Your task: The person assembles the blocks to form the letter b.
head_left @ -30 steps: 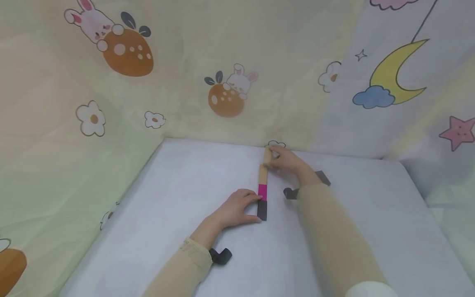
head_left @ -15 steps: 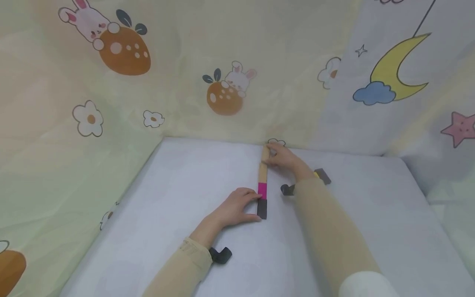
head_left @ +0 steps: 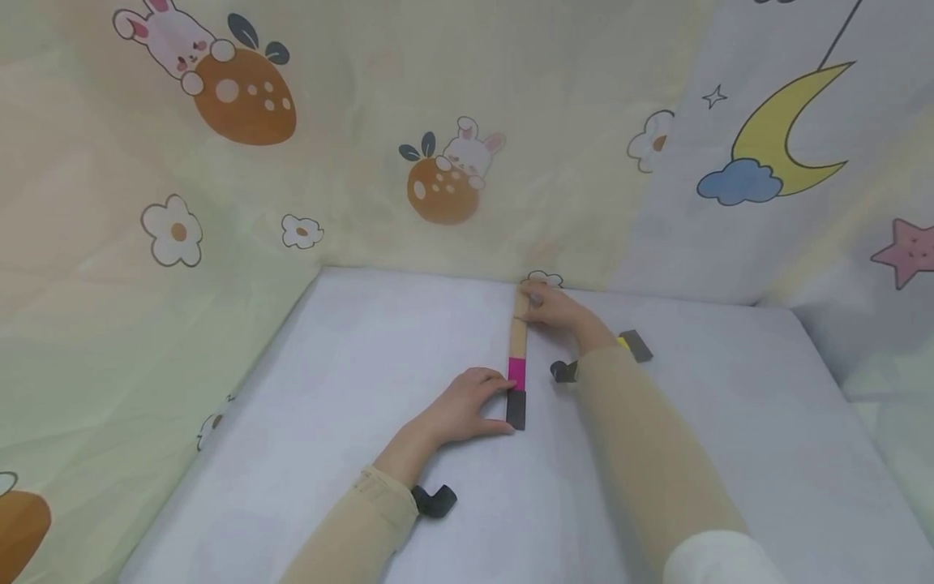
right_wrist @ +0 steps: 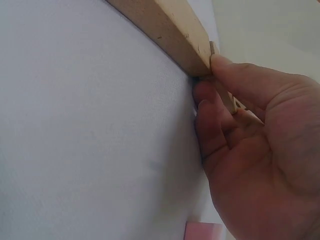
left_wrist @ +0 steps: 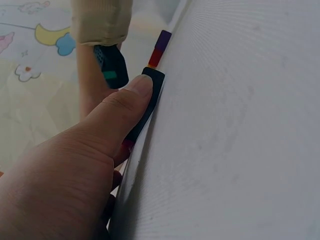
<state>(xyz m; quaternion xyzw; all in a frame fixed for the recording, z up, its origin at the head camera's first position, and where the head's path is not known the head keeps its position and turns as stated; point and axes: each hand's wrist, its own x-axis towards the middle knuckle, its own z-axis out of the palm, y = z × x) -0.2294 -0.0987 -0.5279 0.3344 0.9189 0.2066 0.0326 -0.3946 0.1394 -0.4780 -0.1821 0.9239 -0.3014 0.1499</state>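
A straight row of blocks runs away from me on the white table in the head view. Its near end is a dark grey block (head_left: 516,411), followed by a magenta block (head_left: 516,374) and a plain wooden block (head_left: 518,338). My left hand (head_left: 461,408) pinches the dark grey block lengthwise, thumb at its near end and index finger by the magenta one. At the far end, my right hand (head_left: 560,313) holds a second wooden block (head_left: 521,301) between thumb and fingers. This piece looks thin in the right wrist view, its edge (right_wrist: 226,97) against the larger wooden block's end (right_wrist: 195,55).
Right of the row, partly behind the right sleeve, lies another dark block (head_left: 637,345) with a yellow part beside it. Purple (left_wrist: 162,40) and red (left_wrist: 155,57) blocks show in the left wrist view. A printed cloth (head_left: 350,162) rises behind the table (head_left: 365,341).
My right hand has shifted slightly left with the far wooden block, bringing it closer into line with the row. The left hand stays in place.
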